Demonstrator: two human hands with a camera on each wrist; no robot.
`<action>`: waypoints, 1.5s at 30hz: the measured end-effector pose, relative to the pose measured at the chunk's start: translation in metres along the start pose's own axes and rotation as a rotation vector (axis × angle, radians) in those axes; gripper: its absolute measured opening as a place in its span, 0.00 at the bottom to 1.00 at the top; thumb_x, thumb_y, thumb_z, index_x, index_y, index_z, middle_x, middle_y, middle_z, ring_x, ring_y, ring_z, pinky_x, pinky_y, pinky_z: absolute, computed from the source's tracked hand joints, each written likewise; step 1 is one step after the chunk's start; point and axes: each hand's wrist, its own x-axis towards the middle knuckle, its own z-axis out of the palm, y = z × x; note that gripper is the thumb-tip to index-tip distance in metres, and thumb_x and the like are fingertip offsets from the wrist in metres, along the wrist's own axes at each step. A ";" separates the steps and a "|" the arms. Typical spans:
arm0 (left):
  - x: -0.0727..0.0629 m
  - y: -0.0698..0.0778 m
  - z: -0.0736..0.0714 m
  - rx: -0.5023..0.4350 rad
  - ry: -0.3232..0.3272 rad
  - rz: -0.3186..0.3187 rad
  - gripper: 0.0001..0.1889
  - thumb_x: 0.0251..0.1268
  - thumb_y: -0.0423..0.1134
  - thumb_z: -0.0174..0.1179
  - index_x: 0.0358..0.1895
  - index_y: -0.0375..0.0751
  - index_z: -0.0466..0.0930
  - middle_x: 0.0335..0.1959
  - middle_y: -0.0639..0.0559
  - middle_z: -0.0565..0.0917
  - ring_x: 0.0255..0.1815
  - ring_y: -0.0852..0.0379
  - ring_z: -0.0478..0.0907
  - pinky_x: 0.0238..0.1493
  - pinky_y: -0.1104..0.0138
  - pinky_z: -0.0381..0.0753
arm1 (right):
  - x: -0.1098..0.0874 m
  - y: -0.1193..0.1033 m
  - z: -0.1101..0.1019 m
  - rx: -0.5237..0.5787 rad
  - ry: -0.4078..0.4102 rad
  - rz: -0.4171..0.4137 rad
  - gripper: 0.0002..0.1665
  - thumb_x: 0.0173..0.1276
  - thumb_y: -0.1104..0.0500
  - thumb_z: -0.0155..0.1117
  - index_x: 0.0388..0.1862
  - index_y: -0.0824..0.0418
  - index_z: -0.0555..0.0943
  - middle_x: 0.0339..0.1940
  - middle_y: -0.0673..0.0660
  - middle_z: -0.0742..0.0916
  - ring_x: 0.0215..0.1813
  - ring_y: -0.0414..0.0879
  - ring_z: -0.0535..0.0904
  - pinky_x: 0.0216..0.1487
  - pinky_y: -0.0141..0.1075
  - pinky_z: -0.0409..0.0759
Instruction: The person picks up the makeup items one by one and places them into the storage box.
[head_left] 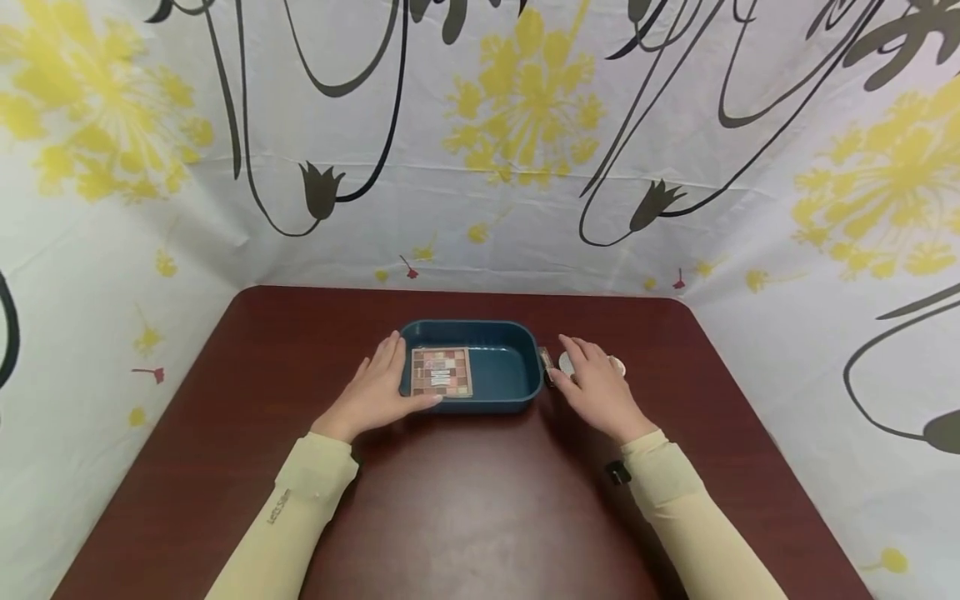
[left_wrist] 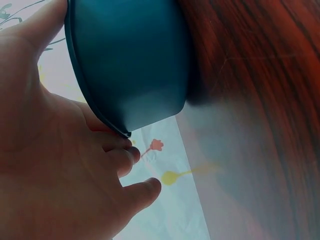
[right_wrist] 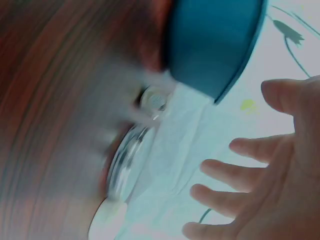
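Observation:
A dark blue tray (head_left: 501, 377) stands on the table, with a makeup palette (head_left: 441, 372) of several small colour squares lying flat in its left part. My left hand (head_left: 375, 390) rests along the tray's left side, fingers extended by the rim and thumb over the front left corner. To the right of the tray, my right hand (head_left: 602, 395) hovers with its fingers spread. Beneath it are a slim item with a round end (right_wrist: 155, 100), a silver-edged round case (right_wrist: 126, 162) and a white rounded item (right_wrist: 107, 221). In the head view the right hand partly hides these.
The dark red-brown wooden table (head_left: 472, 517) reaches toward the front. A white cloth (head_left: 510, 242) with yellow and grey flower prints hangs behind the table and along both sides.

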 end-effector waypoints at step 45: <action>0.003 -0.004 -0.002 0.028 0.017 0.006 0.69 0.49 0.80 0.60 0.81 0.35 0.39 0.83 0.44 0.38 0.82 0.47 0.37 0.77 0.48 0.46 | 0.026 0.051 0.024 -0.189 -0.103 -0.074 0.33 0.68 0.49 0.70 0.69 0.58 0.73 0.61 0.67 0.80 0.59 0.65 0.78 0.65 0.73 0.56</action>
